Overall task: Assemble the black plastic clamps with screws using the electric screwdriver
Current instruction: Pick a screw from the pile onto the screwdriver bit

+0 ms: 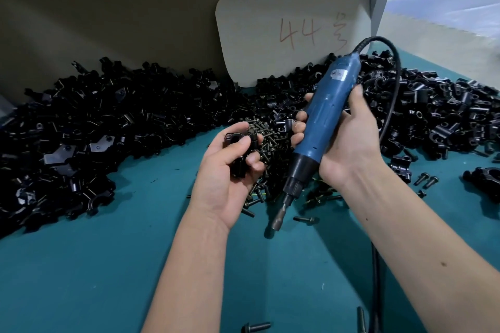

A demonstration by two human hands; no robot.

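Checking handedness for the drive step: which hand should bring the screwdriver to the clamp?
Right. The right hand already grips the electric screwdriver, bit pointing down, clear of the table. The left hand is occupied holding the black clamp.

Bare green table [108,265] lies near and left; black clamp heaps [94,121] block the far side; screws [270,138] clutter the middle.

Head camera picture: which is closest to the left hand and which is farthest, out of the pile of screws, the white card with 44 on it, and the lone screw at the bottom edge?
From the left hand:
1. Pile of dark metal screws, just right of it.
2. Lone dark screw, below, at the bottom edge.
3. White rounded card marked 44, up at the back.
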